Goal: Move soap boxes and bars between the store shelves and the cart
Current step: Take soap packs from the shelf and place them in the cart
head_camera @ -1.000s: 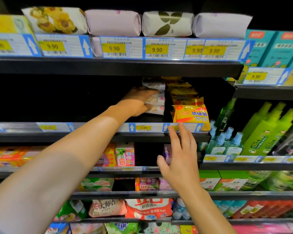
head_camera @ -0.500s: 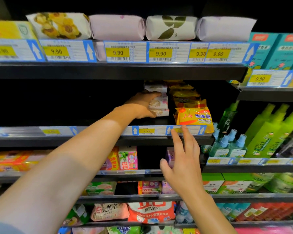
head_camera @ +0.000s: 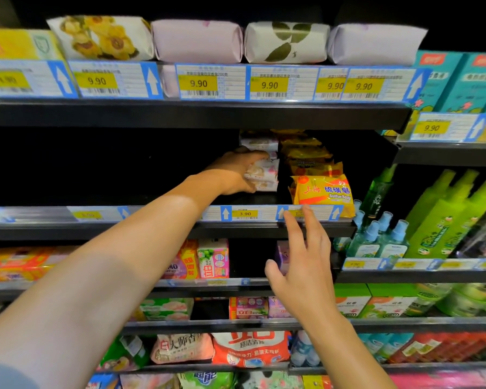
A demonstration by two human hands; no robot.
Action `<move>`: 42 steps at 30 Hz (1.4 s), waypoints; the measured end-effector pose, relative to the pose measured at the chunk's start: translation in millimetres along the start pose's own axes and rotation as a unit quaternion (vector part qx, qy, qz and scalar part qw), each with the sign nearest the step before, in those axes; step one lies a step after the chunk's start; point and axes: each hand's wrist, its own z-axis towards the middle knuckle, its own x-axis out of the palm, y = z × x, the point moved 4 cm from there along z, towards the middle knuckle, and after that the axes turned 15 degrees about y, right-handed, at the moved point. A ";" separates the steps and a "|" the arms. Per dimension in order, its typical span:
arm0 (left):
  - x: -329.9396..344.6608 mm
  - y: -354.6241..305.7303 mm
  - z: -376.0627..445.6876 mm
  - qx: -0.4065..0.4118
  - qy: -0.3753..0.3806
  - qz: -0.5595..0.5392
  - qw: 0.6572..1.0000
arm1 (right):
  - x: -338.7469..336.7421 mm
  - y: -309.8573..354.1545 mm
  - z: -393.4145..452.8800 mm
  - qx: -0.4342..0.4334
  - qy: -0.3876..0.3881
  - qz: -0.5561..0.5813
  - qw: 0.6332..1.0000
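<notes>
My left hand [head_camera: 235, 172] reaches deep into the second shelf and grips a small stack of white-and-pink wrapped soap bars [head_camera: 264, 175]. More of the same bars [head_camera: 260, 143] are stacked above it. To their right stands a row of yellow sulfur soap packs [head_camera: 324, 192]. My right hand [head_camera: 302, 262] hovers open below, fingers spread, fingertips at the shelf's price rail [head_camera: 244, 213]. No cart is in view.
The top shelf holds large paper-wrapped soap bars [head_camera: 198, 40] over 9.90 tags. Green spray bottles [head_camera: 446, 214] and blue pump bottles [head_camera: 376, 240] stand at right. Lower shelves hold boxed soaps [head_camera: 212, 258] and detergent bags [head_camera: 250, 348]. The second shelf left of my hand is dark.
My left hand has closed round the soap stack and drawn it slightly toward the shelf front. My right hand stays near the price rail.
</notes>
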 end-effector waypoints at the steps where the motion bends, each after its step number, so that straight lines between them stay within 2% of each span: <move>1: -0.1 0.3 -0.1 0.001 0.000 -0.003 1.000 | 0.1 0.1 0.1 0.001 0.000 0.000 1.000; 6: -2.5 1.5 0.6 0.017 -0.013 -0.011 1.000 | -0.6 0.5 -0.9 -0.002 -0.005 0.006 1.000; 30: -1.7 -10.8 5.1 -0.008 -0.024 -0.015 1.000 | -1.9 0.3 -1.5 -0.001 0.002 0.006 1.000; 42: -2.9 -9.7 3.7 -0.013 -0.008 -0.029 0.999 | -3.8 2.0 -2.8 -0.001 0.002 0.005 1.000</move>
